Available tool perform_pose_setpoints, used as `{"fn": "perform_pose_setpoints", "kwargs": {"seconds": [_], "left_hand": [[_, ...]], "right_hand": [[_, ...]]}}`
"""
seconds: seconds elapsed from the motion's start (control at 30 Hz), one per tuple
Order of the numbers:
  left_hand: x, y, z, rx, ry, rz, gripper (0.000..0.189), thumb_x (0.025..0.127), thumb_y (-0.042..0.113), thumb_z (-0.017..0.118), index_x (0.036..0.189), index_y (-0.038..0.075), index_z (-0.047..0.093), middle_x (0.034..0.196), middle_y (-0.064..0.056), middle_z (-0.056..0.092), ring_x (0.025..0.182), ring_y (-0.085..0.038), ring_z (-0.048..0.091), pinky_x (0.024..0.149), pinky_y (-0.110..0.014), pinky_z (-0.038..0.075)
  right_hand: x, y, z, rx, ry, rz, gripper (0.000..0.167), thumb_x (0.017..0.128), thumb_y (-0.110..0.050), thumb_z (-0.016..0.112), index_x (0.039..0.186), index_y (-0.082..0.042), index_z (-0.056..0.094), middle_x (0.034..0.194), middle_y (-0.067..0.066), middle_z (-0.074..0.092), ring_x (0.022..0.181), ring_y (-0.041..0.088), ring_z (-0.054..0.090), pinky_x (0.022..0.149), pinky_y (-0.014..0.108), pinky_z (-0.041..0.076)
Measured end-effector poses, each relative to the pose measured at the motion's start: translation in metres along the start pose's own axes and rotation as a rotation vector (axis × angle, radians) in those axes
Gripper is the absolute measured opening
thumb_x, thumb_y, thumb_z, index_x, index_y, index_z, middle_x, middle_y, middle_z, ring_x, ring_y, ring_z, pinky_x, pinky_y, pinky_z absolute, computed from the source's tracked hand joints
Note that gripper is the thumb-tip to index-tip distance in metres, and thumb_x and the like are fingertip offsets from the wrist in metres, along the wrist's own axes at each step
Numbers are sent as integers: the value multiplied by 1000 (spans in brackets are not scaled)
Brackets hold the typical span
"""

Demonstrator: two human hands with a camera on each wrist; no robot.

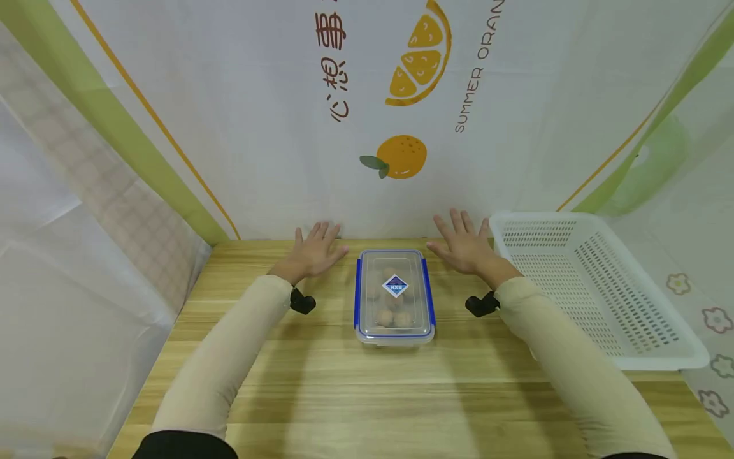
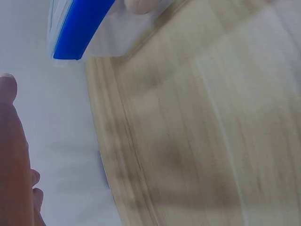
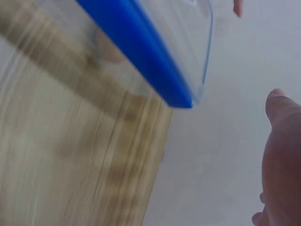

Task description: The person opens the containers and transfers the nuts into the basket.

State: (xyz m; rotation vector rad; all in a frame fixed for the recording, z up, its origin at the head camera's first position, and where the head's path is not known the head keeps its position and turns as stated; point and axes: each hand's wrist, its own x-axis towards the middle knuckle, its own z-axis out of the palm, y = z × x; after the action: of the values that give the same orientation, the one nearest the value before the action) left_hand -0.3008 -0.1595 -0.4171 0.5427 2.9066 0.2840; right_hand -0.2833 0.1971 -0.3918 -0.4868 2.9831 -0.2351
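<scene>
Between the two hands, a clear plastic food container (image 1: 394, 296) with blue side clips stands on the wooden table. Its lid is on and carries a blue and white diamond label. Several round, light-brown things (image 1: 393, 317), egg-like in look, show through the plastic. To its left, my left hand (image 1: 312, 253) is spread with fingers straight, apart from the container. My right hand (image 1: 464, 247), also spread, is on the other side near the table's back edge and holds nothing. Both wrist views show a blue clip (image 2: 82, 28) close by, with the thumb well off it.
A white perforated plastic basket (image 1: 573, 293) stands on the right, next to my right forearm. The wooden table (image 1: 367, 395) ends at the back against a white curtain (image 1: 258, 127) printed with oranges. More cloth hangs along the left and right sides.
</scene>
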Motion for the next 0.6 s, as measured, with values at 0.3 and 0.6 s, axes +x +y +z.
{"fn": "perform_pose_setpoints", "kwargs": {"seconds": [0.3,0.6], "left_hand": [[-22,4,1,-142,23,96,76,108,58,28,164,9,12,167,-23,14,154,-41,11,123,-68,4],[-36,19,12,-537,37,172,69,112,39,34,160,-6,11,165,-27,15,150,-46,19,125,-59,19]], "right_hand": [[-18,-12,-1,59,47,-42,75,108,-55,36,164,-9,14,166,29,3,151,51,2,113,81,-6],[-34,-23,5,194,22,-16,75,109,-51,36,163,-6,9,165,31,5,150,53,5,116,79,2]]}}
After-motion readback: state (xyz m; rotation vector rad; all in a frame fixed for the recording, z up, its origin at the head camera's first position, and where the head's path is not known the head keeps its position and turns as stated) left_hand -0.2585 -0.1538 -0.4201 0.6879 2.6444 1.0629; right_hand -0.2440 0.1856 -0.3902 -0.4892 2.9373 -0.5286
